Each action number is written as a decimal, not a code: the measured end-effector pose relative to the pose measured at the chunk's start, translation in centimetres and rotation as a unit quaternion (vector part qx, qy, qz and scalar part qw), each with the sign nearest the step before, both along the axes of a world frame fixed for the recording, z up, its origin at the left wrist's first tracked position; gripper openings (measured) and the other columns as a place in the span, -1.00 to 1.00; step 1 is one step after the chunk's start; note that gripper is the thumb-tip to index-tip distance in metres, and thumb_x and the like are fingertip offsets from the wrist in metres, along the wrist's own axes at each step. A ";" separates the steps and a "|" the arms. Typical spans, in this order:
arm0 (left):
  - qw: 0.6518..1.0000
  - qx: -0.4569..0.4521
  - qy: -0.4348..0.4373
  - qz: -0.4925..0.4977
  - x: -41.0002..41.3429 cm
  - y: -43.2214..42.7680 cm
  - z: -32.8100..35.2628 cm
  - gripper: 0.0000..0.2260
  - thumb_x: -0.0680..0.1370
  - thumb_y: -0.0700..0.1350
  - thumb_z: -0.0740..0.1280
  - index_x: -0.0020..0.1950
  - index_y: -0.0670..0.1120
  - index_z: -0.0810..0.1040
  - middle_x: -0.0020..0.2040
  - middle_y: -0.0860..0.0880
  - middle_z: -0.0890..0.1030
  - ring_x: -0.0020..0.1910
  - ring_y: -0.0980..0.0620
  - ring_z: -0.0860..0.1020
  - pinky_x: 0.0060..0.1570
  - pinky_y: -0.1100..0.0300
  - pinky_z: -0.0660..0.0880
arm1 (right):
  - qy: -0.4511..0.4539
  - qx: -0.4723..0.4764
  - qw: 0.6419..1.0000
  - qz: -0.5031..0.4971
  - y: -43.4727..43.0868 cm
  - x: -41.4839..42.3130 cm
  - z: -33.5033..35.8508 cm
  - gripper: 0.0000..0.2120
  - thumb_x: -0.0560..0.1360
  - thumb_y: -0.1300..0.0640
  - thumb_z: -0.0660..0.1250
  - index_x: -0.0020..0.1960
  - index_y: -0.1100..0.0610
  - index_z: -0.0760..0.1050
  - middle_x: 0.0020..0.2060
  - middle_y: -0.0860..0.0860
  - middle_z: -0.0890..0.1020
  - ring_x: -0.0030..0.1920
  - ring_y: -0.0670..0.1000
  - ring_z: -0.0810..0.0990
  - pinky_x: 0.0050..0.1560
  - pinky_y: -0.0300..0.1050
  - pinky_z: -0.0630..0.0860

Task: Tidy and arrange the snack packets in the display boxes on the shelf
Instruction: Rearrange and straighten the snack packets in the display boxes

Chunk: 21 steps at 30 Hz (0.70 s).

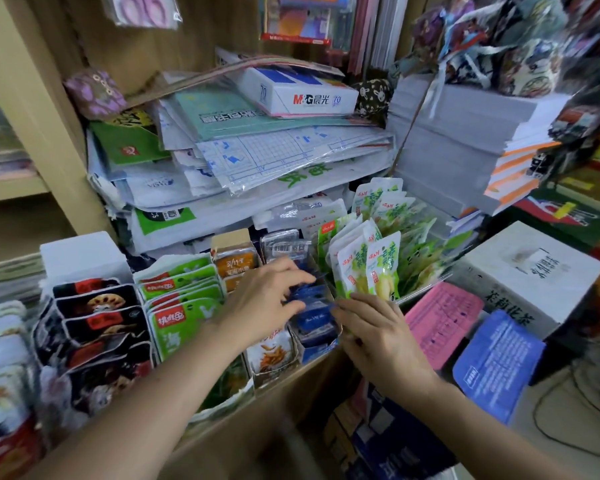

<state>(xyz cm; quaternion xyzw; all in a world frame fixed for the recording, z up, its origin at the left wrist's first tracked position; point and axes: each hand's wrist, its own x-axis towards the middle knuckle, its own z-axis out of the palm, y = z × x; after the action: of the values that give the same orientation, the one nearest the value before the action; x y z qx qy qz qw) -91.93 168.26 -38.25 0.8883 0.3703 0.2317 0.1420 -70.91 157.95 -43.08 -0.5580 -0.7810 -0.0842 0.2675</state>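
Note:
A row of display boxes runs along the shelf edge. Dark blue packets (314, 315) fill a narrow blue box (317, 351) in the middle. My left hand (267, 299) reaches over them, fingers spread and touching the blue packets near the back. My right hand (378, 330) rests against the right side of that box, fingertips at the base of the green and white packets (368, 268) standing in a clear box. Left of the blue box stand orange packets (236, 263), green packets (184, 306) and black and red packets (94, 317). Whether either hand grips a packet is blurred.
Stacks of plastic-wrapped paper (257, 150) and an M&G paper ream (298, 93) lie behind the boxes. A pink sheet (444, 320), a blue packet (499, 362) and a white carton (530, 268) sit at the right. A wooden shelf post (42, 112) rises at the left.

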 end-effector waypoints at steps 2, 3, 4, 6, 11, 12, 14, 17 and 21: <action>1.000 0.001 0.008 -0.001 0.2 -0.1 0.0 -0.66 0.48 -0.03 0.52 0.25 0.12 0.63 -0.03 0.22 0.54 -0.20 0.28 0.52 -0.06 0.26 0.58 | -0.085 -0.064 0.994 -0.017 -0.4 0.2 -0.4 -0.46 0.48 -0.03 0.43 0.42 0.00 0.43 0.43 -0.13 0.44 0.48 0.11 0.30 0.34 0.13 0.30; 1.000 0.005 0.010 0.001 0.3 -0.1 0.0 -0.67 0.47 -0.01 0.53 0.22 0.14 0.64 -0.08 0.23 0.57 -0.21 0.29 0.54 -0.08 0.24 0.60 | -0.109 -0.096 0.989 -0.021 -0.6 0.2 -0.6 -0.41 0.48 -0.09 0.39 0.47 -0.04 0.36 0.47 -0.16 0.38 0.52 0.12 0.23 0.36 0.16 0.25; 1.000 0.012 0.013 0.008 0.2 -0.1 0.0 -0.66 0.46 0.02 0.53 0.22 0.18 0.63 -0.12 0.24 0.61 -0.22 0.30 0.55 -0.11 0.23 0.61 | -0.119 -0.121 0.985 -0.018 -0.7 0.2 -0.8 -0.39 0.49 -0.12 0.35 0.50 -0.07 0.30 0.49 -0.18 0.34 0.53 0.13 0.19 0.37 0.19 0.21; 0.999 0.035 0.038 0.017 0.2 0.0 -0.2 -0.60 0.48 0.10 0.50 0.31 0.25 0.56 -0.18 0.24 0.62 -0.25 0.29 0.55 -0.15 0.26 0.58 | -0.111 -0.153 0.982 0.001 -0.7 0.6 -0.9 -0.42 0.52 -0.13 0.29 0.51 -0.10 0.26 0.50 -0.22 0.31 0.55 0.12 0.13 0.41 0.23 0.14; 0.993 0.101 0.053 0.028 0.5 -0.2 -1.2 -0.68 0.49 0.17 0.46 0.24 0.19 0.65 -0.23 0.18 0.50 -0.24 0.15 0.48 -0.36 0.33 0.30 | -0.049 -0.152 0.986 0.046 -0.6 1.8 -0.4 -0.58 0.57 -0.04 0.25 0.42 -0.16 0.39 0.46 -0.28 0.35 0.55 -0.03 0.15 0.43 0.15 0.13; 0.993 0.104 0.045 0.036 0.7 -0.3 -1.4 -0.67 0.48 0.17 0.47 0.22 0.17 0.66 -0.21 0.17 0.51 -0.25 0.15 0.48 -0.36 0.37 0.23 | -0.015 -0.125 0.991 0.037 -0.6 1.8 -0.1 -0.61 0.56 0.02 0.28 0.38 -0.13 0.45 0.41 -0.27 0.43 0.50 -0.08 0.24 0.38 0.11 0.19; 0.993 0.105 0.036 0.044 0.7 -0.6 -1.6 -0.64 0.46 0.20 0.47 0.22 0.13 0.66 -0.15 0.16 0.56 -0.25 0.15 0.50 -0.33 0.39 0.24 | 0.039 -0.067 0.997 0.001 -0.3 1.6 0.5 -0.58 0.52 0.11 0.34 0.37 -0.05 0.49 0.34 -0.21 0.51 0.42 -0.11 0.35 0.30 0.01 0.24; 0.998 0.046 0.008 0.032 -0.1 -1.0 -0.8 -0.57 0.42 0.23 0.49 0.26 0.14 0.63 -0.05 0.20 0.63 -0.16 0.21 0.56 -0.17 0.32 0.48 | 0.041 -0.073 0.996 -0.035 0.1 0.7 1.2 -0.40 0.51 -0.03 0.25 0.54 0.01 0.28 0.50 -0.14 0.34 0.52 -0.07 0.20 0.38 -0.02 0.16; 0.995 0.034 -0.047 0.077 -1.7 -0.8 -0.3 -0.73 0.48 -0.02 0.48 0.17 0.09 0.69 -0.03 0.21 0.68 -0.09 0.27 0.61 0.00 0.24 0.61 | -0.012 -0.117 0.991 -0.060 0.7 -0.6 0.7 -0.34 0.51 -0.21 0.08 0.56 -0.01 0.20 0.54 -0.11 0.23 0.52 0.06 0.10 0.44 0.17 0.09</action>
<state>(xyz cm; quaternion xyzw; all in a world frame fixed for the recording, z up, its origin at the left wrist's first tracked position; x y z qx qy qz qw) -93.64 167.44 -38.51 0.8494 0.4225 0.2962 0.1106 -71.52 158.70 -42.34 -0.6305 -0.7536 -0.0146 0.1853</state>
